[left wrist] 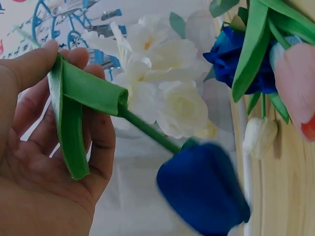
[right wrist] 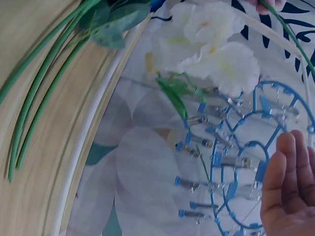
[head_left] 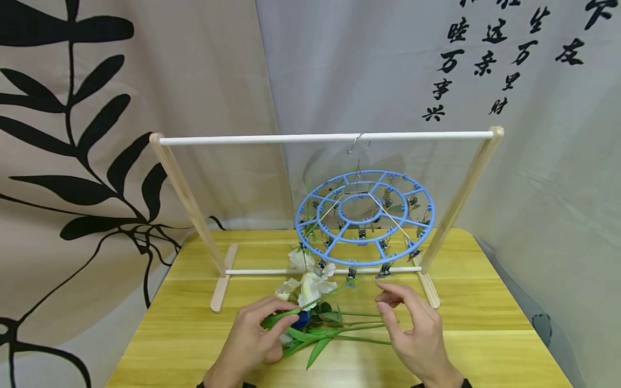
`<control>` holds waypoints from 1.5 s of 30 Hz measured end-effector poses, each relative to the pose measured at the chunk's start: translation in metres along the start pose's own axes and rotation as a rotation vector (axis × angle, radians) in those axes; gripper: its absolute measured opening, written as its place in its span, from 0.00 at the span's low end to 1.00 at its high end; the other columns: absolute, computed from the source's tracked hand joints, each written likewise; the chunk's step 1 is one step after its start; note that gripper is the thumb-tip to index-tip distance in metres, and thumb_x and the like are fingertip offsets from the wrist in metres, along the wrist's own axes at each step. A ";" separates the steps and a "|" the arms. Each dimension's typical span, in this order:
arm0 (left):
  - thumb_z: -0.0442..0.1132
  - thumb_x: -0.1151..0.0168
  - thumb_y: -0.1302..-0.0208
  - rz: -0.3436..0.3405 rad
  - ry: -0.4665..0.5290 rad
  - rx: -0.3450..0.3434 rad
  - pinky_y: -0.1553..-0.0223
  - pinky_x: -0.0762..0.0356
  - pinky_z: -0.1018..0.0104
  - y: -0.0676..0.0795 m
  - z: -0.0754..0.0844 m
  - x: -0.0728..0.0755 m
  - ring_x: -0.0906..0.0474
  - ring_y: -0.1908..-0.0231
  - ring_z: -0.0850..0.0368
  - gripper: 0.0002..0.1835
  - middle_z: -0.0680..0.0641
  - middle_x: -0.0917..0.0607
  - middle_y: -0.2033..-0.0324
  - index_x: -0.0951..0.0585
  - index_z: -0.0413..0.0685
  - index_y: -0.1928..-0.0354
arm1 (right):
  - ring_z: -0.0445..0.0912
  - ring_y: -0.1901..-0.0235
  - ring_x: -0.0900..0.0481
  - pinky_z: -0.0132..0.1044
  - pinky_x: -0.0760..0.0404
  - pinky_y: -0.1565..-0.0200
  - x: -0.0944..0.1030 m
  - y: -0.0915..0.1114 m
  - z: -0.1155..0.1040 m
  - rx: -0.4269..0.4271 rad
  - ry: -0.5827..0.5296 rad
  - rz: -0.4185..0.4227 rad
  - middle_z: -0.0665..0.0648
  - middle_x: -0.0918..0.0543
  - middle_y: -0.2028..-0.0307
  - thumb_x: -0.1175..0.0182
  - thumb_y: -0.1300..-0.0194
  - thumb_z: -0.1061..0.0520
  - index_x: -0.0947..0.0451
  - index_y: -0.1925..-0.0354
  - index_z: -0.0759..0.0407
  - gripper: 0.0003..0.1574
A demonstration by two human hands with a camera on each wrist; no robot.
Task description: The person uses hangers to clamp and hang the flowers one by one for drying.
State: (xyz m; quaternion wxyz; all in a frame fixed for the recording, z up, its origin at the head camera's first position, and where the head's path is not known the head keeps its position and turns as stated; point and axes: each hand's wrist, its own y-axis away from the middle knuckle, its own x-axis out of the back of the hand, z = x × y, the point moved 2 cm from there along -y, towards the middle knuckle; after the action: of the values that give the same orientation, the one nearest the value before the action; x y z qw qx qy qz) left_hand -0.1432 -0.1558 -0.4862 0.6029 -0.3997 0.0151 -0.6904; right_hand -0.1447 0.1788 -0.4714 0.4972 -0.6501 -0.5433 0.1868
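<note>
My left hand [head_left: 259, 331] pinches the green stem and leaves of an artificial blue tulip [left wrist: 202, 189] between thumb and fingers; its bloom points away from the palm in the left wrist view. Near the hanger's front edge, my right hand [head_left: 417, 334] is raised with loosely bent fingers and nothing in them. A round blue clip hanger [head_left: 359, 263] hangs from the rack by a metal hook, with metal clips [head_left: 351, 276] around its rings. White flowers [head_left: 312, 285] hang at its left front side. Below the hands lie loose flower stems [head_left: 364, 326].
On the wooden table [head_left: 160, 345] stands a rack with a white top rod [head_left: 267, 139] and wooden side posts [head_left: 189, 207]. A blue rose [left wrist: 241, 61], a pink tulip [left wrist: 295, 78] and a white bud [left wrist: 261, 137] are among the lying flowers. Printed curtains [head_left: 213, 70] hang behind.
</note>
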 end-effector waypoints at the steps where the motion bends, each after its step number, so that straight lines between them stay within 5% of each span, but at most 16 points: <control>1: 0.39 0.20 0.23 0.009 0.014 0.016 0.49 0.06 0.67 0.001 0.000 0.001 0.06 0.52 0.67 0.11 0.64 0.04 0.52 0.06 0.65 0.46 | 0.41 0.60 0.09 0.23 0.12 0.48 -0.002 0.000 -0.001 -0.012 -0.010 -0.002 0.55 0.06 0.59 0.30 0.24 0.72 0.11 0.38 0.66 0.19; 6: 0.40 0.21 0.21 0.064 0.059 0.048 0.51 0.06 0.64 0.001 0.000 0.003 0.07 0.54 0.66 0.12 0.60 0.04 0.52 0.07 0.68 0.44 | 0.44 0.58 0.06 0.24 0.10 0.47 -0.015 -0.004 -0.012 -0.030 -0.038 -0.061 0.55 0.04 0.56 0.33 0.31 0.81 0.11 0.38 0.63 0.29; 13: 0.38 0.21 0.21 0.164 0.089 0.125 0.53 0.06 0.64 0.000 0.003 0.002 0.08 0.55 0.65 0.09 0.55 0.02 0.52 0.05 0.62 0.47 | 0.46 0.52 0.03 0.24 0.10 0.44 -0.042 -0.017 -0.032 -0.112 -0.041 -0.153 0.56 0.03 0.48 0.27 0.27 0.76 0.12 0.33 0.60 0.29; 22: 0.34 0.22 0.21 0.202 0.252 0.229 0.58 0.06 0.65 -0.003 0.010 -0.006 0.06 0.57 0.63 0.05 0.46 0.02 0.55 0.06 0.47 0.49 | 0.46 0.59 0.02 0.27 0.06 0.53 -0.072 -0.035 -0.044 -0.232 0.053 -0.112 0.67 0.04 0.45 0.22 0.27 0.71 0.13 0.36 0.70 0.23; 28: 0.32 0.24 0.20 0.198 0.396 0.326 0.58 0.04 0.66 -0.003 0.013 -0.013 0.05 0.55 0.59 0.07 0.35 0.04 0.52 0.08 0.39 0.47 | 0.44 0.68 0.04 0.32 0.06 0.63 -0.078 -0.043 -0.040 -0.247 0.149 -0.087 0.65 0.03 0.55 0.18 0.30 0.68 0.11 0.43 0.69 0.20; 34: 0.32 0.23 0.21 0.219 0.491 0.407 0.54 0.03 0.65 -0.003 0.016 -0.025 0.07 0.53 0.58 0.06 0.42 0.05 0.51 0.07 0.44 0.48 | 0.44 0.70 0.05 0.36 0.06 0.66 -0.083 -0.047 -0.034 -0.333 0.150 -0.105 0.63 0.03 0.57 0.18 0.28 0.64 0.09 0.47 0.67 0.15; 45: 0.34 0.23 0.21 0.257 0.528 0.429 0.48 0.05 0.68 -0.010 0.027 -0.043 0.05 0.50 0.59 0.06 0.39 0.03 0.45 0.07 0.44 0.48 | 0.38 0.71 0.07 0.28 0.09 0.66 -0.086 -0.051 -0.025 -0.489 0.087 -0.136 0.53 0.05 0.67 0.16 0.28 0.57 0.08 0.56 0.57 0.09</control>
State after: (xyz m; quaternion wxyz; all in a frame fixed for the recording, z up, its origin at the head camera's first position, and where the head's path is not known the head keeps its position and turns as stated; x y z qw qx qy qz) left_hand -0.1381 -0.1042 -0.4858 0.7302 -0.0669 0.0753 -0.6758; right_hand -0.1812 0.0870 -0.4424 0.3597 -0.7204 -0.5928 -0.0122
